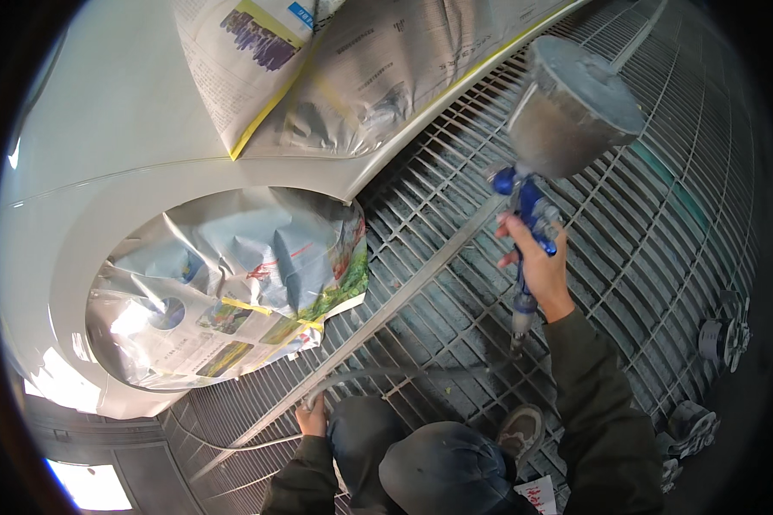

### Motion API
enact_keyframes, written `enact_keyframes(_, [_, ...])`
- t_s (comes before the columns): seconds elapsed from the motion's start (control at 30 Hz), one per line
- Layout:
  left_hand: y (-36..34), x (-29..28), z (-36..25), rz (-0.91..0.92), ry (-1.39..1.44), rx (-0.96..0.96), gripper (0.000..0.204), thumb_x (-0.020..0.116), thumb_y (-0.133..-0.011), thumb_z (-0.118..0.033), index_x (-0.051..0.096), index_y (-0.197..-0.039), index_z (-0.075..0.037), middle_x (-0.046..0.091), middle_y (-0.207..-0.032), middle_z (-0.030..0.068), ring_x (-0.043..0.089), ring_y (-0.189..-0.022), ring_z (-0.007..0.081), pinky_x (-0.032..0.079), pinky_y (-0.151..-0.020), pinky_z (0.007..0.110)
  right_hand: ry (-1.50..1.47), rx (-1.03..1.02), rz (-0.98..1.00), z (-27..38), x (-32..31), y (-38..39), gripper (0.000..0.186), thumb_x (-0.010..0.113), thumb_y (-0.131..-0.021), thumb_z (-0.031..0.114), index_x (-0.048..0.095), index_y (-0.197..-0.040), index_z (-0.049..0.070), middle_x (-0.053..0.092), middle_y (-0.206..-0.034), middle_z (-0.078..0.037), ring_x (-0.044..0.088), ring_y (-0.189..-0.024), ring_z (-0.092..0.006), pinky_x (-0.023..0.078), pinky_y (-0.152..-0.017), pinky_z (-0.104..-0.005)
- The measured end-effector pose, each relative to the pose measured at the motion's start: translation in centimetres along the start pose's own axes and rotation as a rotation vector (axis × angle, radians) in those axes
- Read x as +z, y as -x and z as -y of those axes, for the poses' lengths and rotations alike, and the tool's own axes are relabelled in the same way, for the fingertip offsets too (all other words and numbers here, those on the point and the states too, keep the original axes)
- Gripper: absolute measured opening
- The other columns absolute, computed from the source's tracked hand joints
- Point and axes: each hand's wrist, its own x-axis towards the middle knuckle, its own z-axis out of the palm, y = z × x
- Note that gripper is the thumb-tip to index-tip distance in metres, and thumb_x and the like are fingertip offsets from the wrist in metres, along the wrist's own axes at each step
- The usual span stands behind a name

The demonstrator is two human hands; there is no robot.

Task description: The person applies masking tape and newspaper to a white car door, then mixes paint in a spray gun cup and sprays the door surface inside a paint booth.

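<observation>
My right hand [543,270] is wrapped around the handle of a blue spray gun [534,210], its fingers by the trigger. On top of the gun sits a grey, paint-stained cup [563,112], its lid coated with overspray. A grey air hose [395,372] runs from the handle's lower end leftward to my left hand [313,419], which is closed around it low beside my knee. The gun is apart from the pale car body [103,163] on the left. Printed paper and plastic sheeting [240,283] fill the wheel arch.
More masking paper [378,94] with yellow tape covers the side above the sill. Slatted metal grating [421,300] forms the floor. Dusty round objects [725,333] stand at the right. My shoe [521,431] rests on the grating, near a paper scrap [537,493].
</observation>
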Motion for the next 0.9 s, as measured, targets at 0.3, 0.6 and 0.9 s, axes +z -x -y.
enact_keyframes(0.3, [1.1, 0.4, -1.5, 0.005, -0.009, 0.015, 0.026, 0.065, -0.094, -0.017, 0.061, -0.071, -0.004, 0.053, -0.058, -0.0006, 0.047, -0.048, 0.0082, 0.034, -0.045, 0.027, 0.024, 0.103, 0.256, -1.5, 1.3, -3.3, 0.014, 0.065, -0.091, 0.016, 0.066, -0.092, 0.002, 0.064, -0.079, -0.003, 0.06, -0.064, -0.0085, 0.049, -0.044, -0.0233])
enact_keyframes(0.6, [2.1, 0.2, -2.5, -0.05, 0.076, -0.067, 0.028, 0.066, -0.094, -0.02, 0.059, -0.071, -0.005, 0.051, -0.058, -0.002, 0.045, -0.048, 0.0071, 0.032, -0.044, 0.026, 0.156, -0.165, -0.181, -3.6, 1.5, -7.0, 0.019, 0.067, -0.091, 0.018, 0.062, -0.104, 0.005, 0.059, -0.075, 0.001, 0.052, -0.056, -0.0066, 0.04, -0.042, -0.0214])
enact_keyframes(0.9, [2.0, 0.0, -1.7, 0.019, -0.103, 0.02, 0.014, 0.068, -0.091, -0.013, 0.069, -0.086, 0.0, 0.056, -0.064, -0.0031, 0.045, -0.056, 0.0042, 0.033, -0.049, 0.025, -0.073, 0.252, 0.5, -6.4, 3.3, 1.5, 0.035, 0.064, -0.092, 0.017, 0.059, -0.122, 0.001, 0.066, -0.091, -0.008, 0.065, -0.081, -0.0156, 0.056, -0.052, -0.0262])
